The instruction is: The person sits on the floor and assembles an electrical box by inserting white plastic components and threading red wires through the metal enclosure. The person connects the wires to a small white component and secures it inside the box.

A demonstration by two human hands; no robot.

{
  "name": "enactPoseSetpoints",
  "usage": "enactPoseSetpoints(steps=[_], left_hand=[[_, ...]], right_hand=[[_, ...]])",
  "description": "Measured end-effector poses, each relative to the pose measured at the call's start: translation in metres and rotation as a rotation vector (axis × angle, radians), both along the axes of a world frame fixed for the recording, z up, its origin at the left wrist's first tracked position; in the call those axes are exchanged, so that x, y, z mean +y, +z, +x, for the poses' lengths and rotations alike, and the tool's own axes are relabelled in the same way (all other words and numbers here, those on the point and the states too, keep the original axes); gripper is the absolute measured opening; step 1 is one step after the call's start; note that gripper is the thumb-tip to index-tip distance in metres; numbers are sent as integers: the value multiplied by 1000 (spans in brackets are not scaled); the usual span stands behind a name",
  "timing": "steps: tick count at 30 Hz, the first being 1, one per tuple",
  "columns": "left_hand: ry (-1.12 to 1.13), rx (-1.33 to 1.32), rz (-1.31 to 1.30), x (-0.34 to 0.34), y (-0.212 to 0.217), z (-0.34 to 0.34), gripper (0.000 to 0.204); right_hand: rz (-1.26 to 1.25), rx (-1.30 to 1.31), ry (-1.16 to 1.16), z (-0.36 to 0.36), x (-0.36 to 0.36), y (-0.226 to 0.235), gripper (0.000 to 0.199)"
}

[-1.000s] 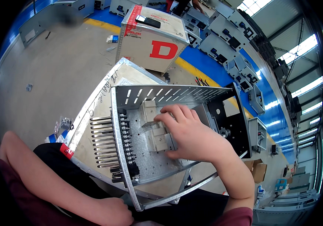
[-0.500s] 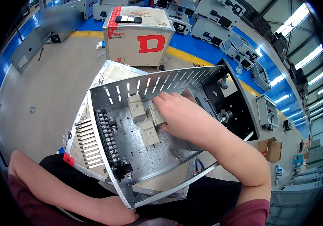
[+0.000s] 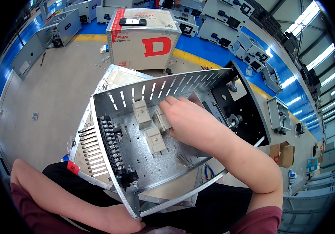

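Rightmost beige block [image 3: 161, 120] is in the metal enclosure [image 3: 148, 171], nearer its slotted far edge than its near edge. It lies just left of the right hand [image 3: 189, 117], the nearer one; fingers curled, closed on its right side. Long axis appears to run far edge to near edge, slightly slanted. Left hand [image 3: 126, 220] curls by the near-left corner; its hold: cannot tell.

Inside the metal box [image 3: 163, 167], a beige block [image 3: 160, 119] is partly hidden by the right hand [image 3: 185, 117]. Left hand [image 3: 125, 220]: partly obscured by the box's near corner. Floor packet [image 3: 35, 116], left of the box: contents too small to identify.
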State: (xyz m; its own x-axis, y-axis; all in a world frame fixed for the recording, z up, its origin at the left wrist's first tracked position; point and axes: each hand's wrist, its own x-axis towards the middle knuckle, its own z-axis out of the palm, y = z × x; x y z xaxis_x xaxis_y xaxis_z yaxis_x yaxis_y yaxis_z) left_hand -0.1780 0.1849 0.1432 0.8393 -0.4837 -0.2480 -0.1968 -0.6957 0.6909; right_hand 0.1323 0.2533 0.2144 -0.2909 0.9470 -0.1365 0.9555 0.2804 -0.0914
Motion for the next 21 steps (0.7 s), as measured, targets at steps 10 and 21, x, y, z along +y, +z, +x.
enactPoseSetpoints(steps=[10, 21], left_hand=[[124, 24, -17, -7, -10, -5, 20], [-53, 102, -59, -5, -10, -9, 21]], right_hand=[[29, 34, -59, -11, -4, 16, 70], [437, 363, -245, -10, 1, 43, 13]])
